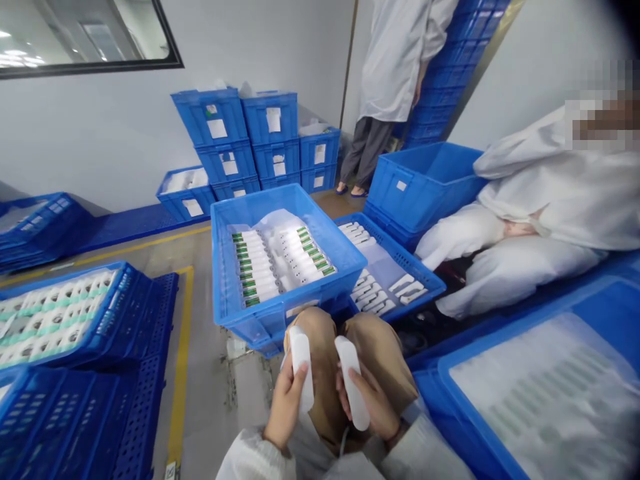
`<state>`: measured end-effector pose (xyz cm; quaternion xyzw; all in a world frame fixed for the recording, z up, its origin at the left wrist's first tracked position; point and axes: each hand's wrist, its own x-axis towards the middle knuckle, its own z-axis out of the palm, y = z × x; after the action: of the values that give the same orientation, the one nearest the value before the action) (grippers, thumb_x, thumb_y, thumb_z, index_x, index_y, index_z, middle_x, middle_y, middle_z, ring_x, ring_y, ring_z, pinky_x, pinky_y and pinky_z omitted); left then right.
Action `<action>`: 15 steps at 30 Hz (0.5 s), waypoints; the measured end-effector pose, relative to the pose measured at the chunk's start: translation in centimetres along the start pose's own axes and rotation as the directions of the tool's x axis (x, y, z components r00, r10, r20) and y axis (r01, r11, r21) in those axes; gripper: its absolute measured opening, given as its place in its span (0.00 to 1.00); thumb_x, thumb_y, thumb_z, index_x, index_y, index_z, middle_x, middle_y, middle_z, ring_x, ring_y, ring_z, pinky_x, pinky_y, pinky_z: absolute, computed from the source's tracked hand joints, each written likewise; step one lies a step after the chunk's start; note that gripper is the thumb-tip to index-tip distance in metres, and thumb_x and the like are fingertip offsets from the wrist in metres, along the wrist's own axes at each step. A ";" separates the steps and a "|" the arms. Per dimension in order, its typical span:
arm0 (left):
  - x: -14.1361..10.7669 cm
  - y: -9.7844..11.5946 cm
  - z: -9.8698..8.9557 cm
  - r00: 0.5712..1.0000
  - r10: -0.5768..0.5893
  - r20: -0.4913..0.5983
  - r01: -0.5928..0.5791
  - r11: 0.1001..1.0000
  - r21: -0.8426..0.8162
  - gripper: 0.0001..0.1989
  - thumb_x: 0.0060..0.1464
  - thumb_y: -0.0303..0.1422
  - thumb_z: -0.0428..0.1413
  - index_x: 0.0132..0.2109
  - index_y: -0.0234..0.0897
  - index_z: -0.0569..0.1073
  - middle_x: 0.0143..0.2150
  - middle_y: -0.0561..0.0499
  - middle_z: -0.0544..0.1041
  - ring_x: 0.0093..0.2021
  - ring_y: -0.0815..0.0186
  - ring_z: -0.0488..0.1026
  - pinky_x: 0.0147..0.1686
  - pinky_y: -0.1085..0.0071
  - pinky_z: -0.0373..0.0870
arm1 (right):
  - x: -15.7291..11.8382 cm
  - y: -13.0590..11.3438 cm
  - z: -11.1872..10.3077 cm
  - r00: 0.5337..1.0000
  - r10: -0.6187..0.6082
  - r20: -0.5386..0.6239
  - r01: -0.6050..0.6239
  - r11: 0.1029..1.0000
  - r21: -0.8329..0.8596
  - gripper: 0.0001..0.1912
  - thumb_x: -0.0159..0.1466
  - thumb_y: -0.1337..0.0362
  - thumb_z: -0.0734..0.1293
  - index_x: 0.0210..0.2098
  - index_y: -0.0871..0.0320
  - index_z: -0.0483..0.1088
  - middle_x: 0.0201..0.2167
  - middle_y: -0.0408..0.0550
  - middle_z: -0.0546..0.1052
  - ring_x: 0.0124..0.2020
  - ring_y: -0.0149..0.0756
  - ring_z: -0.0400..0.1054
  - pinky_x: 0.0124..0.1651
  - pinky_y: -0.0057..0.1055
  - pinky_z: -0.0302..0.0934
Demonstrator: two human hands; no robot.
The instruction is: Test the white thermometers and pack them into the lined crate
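Observation:
My left hand [287, 393] grips a long white plastic piece with rounded ends [301, 363], held nearly upright above my lap. A similar white plastic piece [353, 387] is in my right hand [373, 400], tilted with its top toward the left. The two pieces are apart. Just beyond my knees stands a blue bin [290, 300], where white pieces with green ends [257, 267] lie in two rows on clear plastic sheeting. To its right, a shallow blue crate [430, 283] holds more white pieces [373, 297]. The undersides of the pieces in my hands are hidden.
A seated person in white [540, 200] is on the right, another person [395, 60] stands at the back. Labelled blue bins [220, 120] are stacked along the wall. Blue crates [125, 300] stand at left, and a sheet-covered bin [480, 413] is close on my right.

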<state>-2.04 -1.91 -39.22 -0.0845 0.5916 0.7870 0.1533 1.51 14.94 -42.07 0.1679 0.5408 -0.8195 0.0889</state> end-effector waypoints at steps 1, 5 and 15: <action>0.0 -0.1 -0.1 1.000 0.007 0.002 -0.007 1.000 0.013 0.43 0.49 0.50 0.59 0.66 0.37 0.55 0.47 0.41 0.76 0.47 0.52 0.74 0.44 0.61 0.72 | 0.2 0.1 -0.1 0.999 0.002 0.033 -0.002 1.000 0.014 0.30 0.54 0.43 0.70 0.44 0.58 0.63 0.23 0.41 0.72 0.13 0.26 0.62 0.13 0.22 0.57; -0.2 0.0 0.3 0.999 -0.011 0.048 0.009 0.999 0.042 0.46 0.54 0.48 0.56 0.70 0.42 0.39 0.48 0.42 0.75 0.42 0.57 0.75 0.38 0.64 0.73 | 0.5 0.0 -0.4 0.995 -0.001 0.102 -0.001 1.000 0.020 0.31 0.55 0.45 0.70 0.47 0.57 0.59 0.22 0.39 0.71 0.14 0.25 0.62 0.14 0.21 0.57; -0.1 -0.5 1.0 0.994 -0.092 0.064 0.096 0.994 -0.060 0.42 0.53 0.39 0.57 0.68 0.46 0.43 0.36 0.51 0.75 0.29 0.63 0.75 0.30 0.68 0.72 | 0.5 -0.9 -0.3 0.996 -0.001 0.092 -0.005 0.998 0.061 0.24 0.56 0.46 0.69 0.38 0.58 0.63 0.23 0.41 0.73 0.13 0.26 0.62 0.13 0.23 0.57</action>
<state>-1.74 -0.83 -39.31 -0.0931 0.5570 0.7993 0.2055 0.83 15.60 -41.65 0.1332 0.5105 -0.8424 0.1092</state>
